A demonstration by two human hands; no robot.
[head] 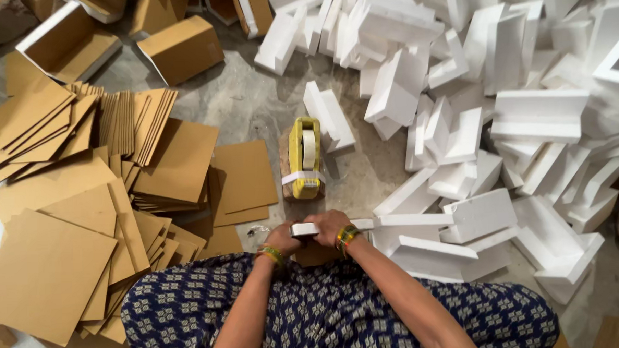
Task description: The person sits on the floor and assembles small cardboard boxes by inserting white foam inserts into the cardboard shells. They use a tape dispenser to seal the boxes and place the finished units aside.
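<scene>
A person sits on the grey stone floor (252, 104), seen from above, with a blue patterned cloth over the lap. Both hands meet just in front of the knees on a small white foam piece (304, 229) that seems to rest on a brown cardboard sheet (316, 255). The left hand (282, 238) closes its grip on the piece's left end; the right hand (330, 228) curls its grip over the right end. The step in hand looks like pressing or taping the foam piece onto the card; a next move would likely call for tape.

The landmark is a yellow tape dispenser (304, 157) with a white roll, standing on a brown block just beyond the hands, a strip of tape hanging across its near end.

Left of the dispenser lie loose stacks of flat brown cardboard squares (64, 224). Beyond it to the left sit open brown cardboard boxes (181, 48). Right of the dispenser rises a large heap of white L-shaped foam corner blocks (513, 112). No labels or signs show.
</scene>
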